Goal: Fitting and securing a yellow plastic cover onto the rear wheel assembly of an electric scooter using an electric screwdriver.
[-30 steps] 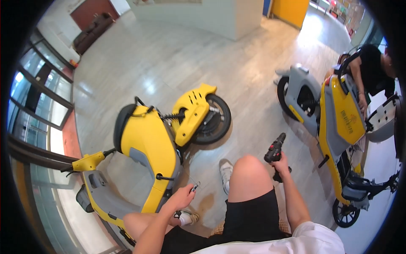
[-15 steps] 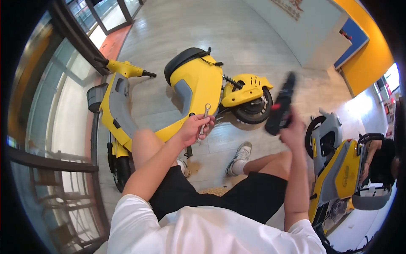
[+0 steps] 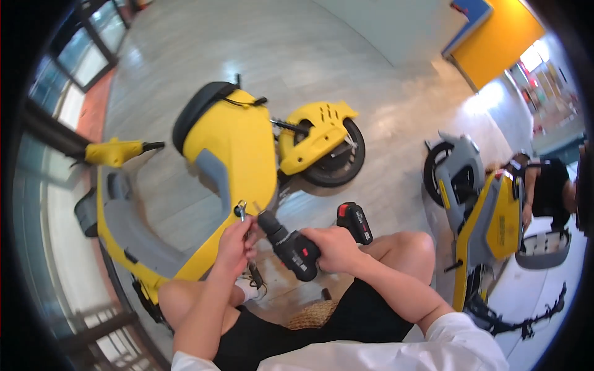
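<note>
My left hand [image 3: 234, 248] is closed around a wrench [image 3: 242, 206], its ring end sticking up past the fingers. Close beside it, my right hand [image 3: 338, 248] grips a black cordless drill [image 3: 296, 255] by the handle. The drill's nose points left toward the wrench, with a small gap between them. Its battery pack [image 3: 354, 224] shows on the far side of my right hand. Beyond both hands a yellow and grey scooter [image 3: 244, 148] lies on its side, its rear wheel [image 3: 337, 157] to the right.
At the right, another person in black [image 3: 550, 190] is beside a second yellow and grey scooter [image 3: 489, 241], with a grey storage box [image 3: 543, 252] near them. A woven seat [image 3: 312, 314] shows between my legs. Glass doors [image 3: 74, 46] line the left; a pale counter [image 3: 396, 28] stands far off.
My right hand has brought the drill from the right side in to the middle, close to the wrench. The whole view has shifted, so the scooter now appears lower and farther left.
</note>
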Available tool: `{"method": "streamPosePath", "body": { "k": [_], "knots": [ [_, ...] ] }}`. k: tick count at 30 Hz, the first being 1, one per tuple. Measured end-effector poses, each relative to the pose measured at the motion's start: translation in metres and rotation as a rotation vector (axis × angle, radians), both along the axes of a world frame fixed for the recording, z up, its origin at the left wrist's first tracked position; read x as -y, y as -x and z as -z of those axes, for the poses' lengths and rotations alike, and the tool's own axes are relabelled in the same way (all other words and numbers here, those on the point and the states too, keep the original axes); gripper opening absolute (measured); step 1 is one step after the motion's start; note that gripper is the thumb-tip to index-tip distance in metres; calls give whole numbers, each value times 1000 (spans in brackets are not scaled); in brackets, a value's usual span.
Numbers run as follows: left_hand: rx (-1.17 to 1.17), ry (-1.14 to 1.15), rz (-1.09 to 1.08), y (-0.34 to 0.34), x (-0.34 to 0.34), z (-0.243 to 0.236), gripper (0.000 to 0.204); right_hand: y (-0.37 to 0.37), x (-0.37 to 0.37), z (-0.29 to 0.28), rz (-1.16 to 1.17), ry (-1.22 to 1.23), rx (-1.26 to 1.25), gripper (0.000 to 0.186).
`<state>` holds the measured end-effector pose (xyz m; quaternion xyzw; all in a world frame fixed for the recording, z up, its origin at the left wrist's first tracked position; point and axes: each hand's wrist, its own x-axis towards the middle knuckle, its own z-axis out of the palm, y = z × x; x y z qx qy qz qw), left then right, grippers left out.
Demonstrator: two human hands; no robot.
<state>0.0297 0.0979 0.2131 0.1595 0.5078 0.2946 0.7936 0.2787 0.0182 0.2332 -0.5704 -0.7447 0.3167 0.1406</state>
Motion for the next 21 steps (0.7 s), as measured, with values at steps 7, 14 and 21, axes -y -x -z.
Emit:
{"method": "streamPosePath", "body": {
  "k": [7,14,21],
  "knots": [
    [-75,272,-59,4,1,1,29,18,-25,13,-93,71,-44,56],
    [-156,260,477,80,-9,58,26,15,-68,29,-238,324,121,54],
    [2,432,-29,83,1,8,16,-54,-90,-17,220,384,-41,51]
  ]
}}
